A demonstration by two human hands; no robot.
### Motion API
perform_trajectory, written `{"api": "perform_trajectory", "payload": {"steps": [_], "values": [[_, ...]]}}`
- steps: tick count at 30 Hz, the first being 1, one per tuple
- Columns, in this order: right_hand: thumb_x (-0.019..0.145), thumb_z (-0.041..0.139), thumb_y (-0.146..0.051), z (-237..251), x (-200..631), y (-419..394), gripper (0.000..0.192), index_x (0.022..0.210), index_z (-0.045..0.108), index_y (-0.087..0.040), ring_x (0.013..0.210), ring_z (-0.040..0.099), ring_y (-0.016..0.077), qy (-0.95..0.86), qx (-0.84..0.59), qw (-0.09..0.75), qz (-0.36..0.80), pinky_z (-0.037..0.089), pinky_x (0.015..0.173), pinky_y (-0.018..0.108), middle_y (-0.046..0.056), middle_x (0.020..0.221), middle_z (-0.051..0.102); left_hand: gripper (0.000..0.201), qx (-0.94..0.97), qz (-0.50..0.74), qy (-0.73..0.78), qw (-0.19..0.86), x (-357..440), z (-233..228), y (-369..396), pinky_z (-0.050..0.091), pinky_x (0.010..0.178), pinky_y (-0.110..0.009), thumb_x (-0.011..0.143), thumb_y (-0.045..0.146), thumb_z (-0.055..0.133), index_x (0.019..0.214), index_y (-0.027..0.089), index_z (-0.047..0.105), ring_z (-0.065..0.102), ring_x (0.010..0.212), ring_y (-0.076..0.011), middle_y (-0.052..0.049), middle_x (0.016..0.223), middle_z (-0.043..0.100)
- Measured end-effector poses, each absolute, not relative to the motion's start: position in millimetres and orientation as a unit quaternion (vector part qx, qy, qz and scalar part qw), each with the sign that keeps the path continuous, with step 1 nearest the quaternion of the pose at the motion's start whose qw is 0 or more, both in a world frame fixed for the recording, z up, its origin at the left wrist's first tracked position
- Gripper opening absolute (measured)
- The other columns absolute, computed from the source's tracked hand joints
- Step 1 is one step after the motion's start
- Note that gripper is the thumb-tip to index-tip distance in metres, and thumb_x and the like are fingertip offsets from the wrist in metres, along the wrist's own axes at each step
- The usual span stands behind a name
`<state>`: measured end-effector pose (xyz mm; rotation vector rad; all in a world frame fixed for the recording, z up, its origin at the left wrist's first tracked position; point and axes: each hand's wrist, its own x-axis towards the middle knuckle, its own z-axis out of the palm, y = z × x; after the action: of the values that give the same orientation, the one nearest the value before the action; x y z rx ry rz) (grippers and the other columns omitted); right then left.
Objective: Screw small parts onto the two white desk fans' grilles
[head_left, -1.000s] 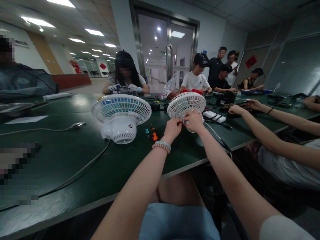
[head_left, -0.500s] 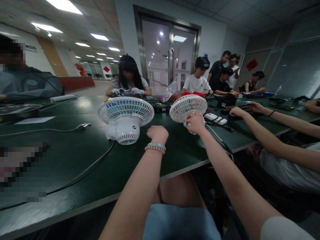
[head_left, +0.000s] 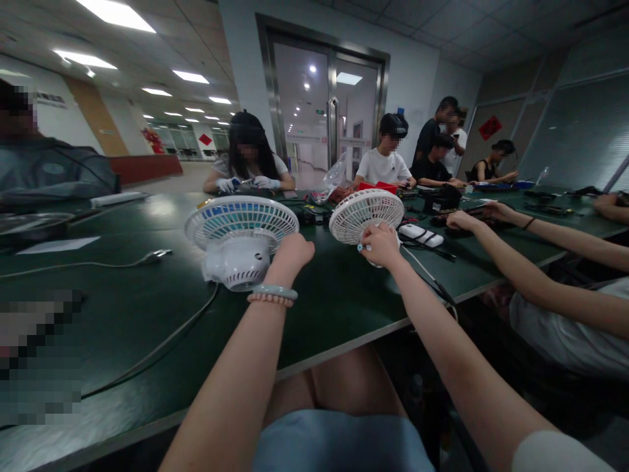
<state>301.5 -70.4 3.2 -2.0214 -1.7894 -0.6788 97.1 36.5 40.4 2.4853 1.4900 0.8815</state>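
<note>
While the right hand (head_left: 381, 244) is closed around the lower rim of a round white plastic fan grille (head_left: 366, 215), propping it on edge on the dark green table (head_left: 122, 314), the left hand (head_left: 291, 252) reaches toward the white desk fan with blue blades (head_left: 240, 239), which lies face-up on its motor housing just beside that hand. The left fingers are loosely curled and seem to hold nothing (the palm is turned away, so I cannot tell for certain). A small pale-blue piece pokes out by the right thumb; what it is cannot be made out. The fan's grey power cord (head_left: 162, 344) trails toward the table edge. A risk, as I judge it: held only at one rim point, the grille could tip over; a neighbour's forearm (head_left: 496, 255) lies close, and a nudge would do it.
</note>
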Motion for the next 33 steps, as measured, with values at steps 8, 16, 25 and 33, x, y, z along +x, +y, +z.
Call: {"api": "perform_trajectory", "payload": {"steps": [8,16,25,33], "values": [[0.077,0.054,-0.038,0.4,303.3,-70.5,0.024,0.087,0.071,-0.026,0.099,0.037,0.0265,-0.633,-0.712,0.185,-0.241,0.027,0.080,0.041,0.005,0.105,0.057,0.022,0.819,0.357,0.421,0.160,57.3,46.0,18.1,0.038,0.050,-0.022,0.071,0.029,0.038,0.064,0.016,0.055,0.053,0.056,-0.0133,-0.001,0.058,0.057],[0.077,0.054,-0.039,-0.7,304.7,-70.2,0.024,0.087,0.071,-0.027,0.100,0.037,0.0263,-0.631,-0.712,0.187,-0.246,0.027,0.079,0.040,0.005,0.106,0.057,0.017,0.863,0.372,0.333,0.079,85.1,21.9,-0.1,0.038,0.059,-0.026,0.071,0.026,0.043,0.066,0.017,0.056,0.051,0.060,-0.0136,-0.001,0.062,0.058],[0.078,0.053,-0.040,-1.0,305.1,-71.0,0.024,0.088,0.071,-0.027,0.100,0.037,0.0264,-0.639,-0.706,0.186,-0.243,0.026,0.079,0.039,0.005,0.106,0.057,0.013,0.865,0.391,0.310,0.057,81.5,16.2,2.2,0.037,0.059,-0.027,0.072,0.023,0.045,0.072,0.017,0.057,0.052,0.061,-0.0138,-0.001,0.065,0.058],[0.077,0.055,-0.038,0.0,304.5,-71.0,0.022,0.089,0.070,-0.028,0.100,0.037,0.0263,-0.640,-0.706,0.183,-0.242,0.026,0.080,0.040,0.004,0.107,0.057,0.010,0.867,0.388,0.304,0.077,85.9,13.8,-1.2,0.037,0.058,-0.027,0.073,0.023,0.046,0.072,0.018,0.054,0.051,0.061,-0.0136,0.000,0.065,0.057]]}}
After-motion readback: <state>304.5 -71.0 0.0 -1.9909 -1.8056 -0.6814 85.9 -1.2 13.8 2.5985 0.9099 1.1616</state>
